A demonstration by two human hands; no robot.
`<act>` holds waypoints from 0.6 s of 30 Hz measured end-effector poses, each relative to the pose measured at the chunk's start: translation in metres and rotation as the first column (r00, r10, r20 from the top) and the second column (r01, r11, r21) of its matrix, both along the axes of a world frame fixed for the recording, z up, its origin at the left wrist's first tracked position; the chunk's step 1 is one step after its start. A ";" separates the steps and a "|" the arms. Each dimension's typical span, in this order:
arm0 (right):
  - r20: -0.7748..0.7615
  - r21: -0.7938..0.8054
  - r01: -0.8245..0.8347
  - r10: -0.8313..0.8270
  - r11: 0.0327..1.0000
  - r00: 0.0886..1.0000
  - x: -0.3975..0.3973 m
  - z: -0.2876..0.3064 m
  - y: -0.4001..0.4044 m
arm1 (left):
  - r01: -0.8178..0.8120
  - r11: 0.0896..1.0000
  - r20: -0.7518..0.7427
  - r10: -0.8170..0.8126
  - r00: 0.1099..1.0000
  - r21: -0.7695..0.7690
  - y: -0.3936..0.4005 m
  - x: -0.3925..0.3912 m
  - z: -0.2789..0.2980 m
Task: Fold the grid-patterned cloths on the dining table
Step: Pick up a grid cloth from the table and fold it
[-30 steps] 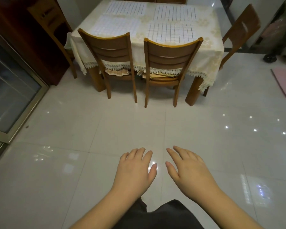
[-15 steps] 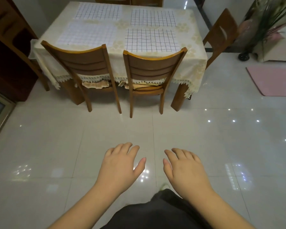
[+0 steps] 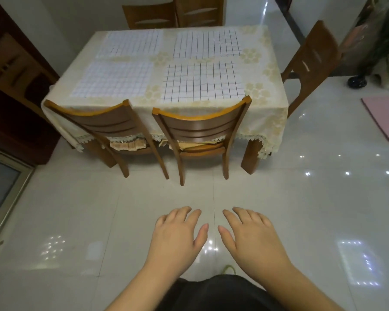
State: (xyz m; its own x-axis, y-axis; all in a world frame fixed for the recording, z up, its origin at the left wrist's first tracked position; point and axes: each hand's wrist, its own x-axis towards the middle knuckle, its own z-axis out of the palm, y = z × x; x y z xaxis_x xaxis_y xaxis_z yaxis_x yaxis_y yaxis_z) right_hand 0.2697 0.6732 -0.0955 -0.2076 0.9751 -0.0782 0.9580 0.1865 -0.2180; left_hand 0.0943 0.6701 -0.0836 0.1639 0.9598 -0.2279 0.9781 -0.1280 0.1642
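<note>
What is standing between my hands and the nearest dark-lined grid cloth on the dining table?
A brown wooden slat-back chair is pushed in at the table's near edge, directly in front of the white cloth with dark grid lines. The left hand and right hand hover open over bare floor tiles, well short of it.

Four grid cloths [image 3: 201, 83] lie flat on the bench [image 3: 265, 102] (two near, two far). Left hand [image 3: 177, 239] and right hand [image 3: 254, 239] hover over the floor [image 3: 76, 209], fingers relaxed, holding nothing.
</note>
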 end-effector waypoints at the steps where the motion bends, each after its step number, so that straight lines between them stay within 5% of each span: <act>1: -0.011 0.016 -0.003 0.003 1.000 1.000 0.002 -0.001 0.010 | -0.010 1.000 0.009 0.010 1.000 0.010 0.011 0.002 0.003; 18: 0.063 0.002 -0.065 0.065 0.998 0.996 -0.066 0.006 0.217 | -0.065 0.990 0.041 0.060 0.997 0.126 0.218 -0.076 -0.013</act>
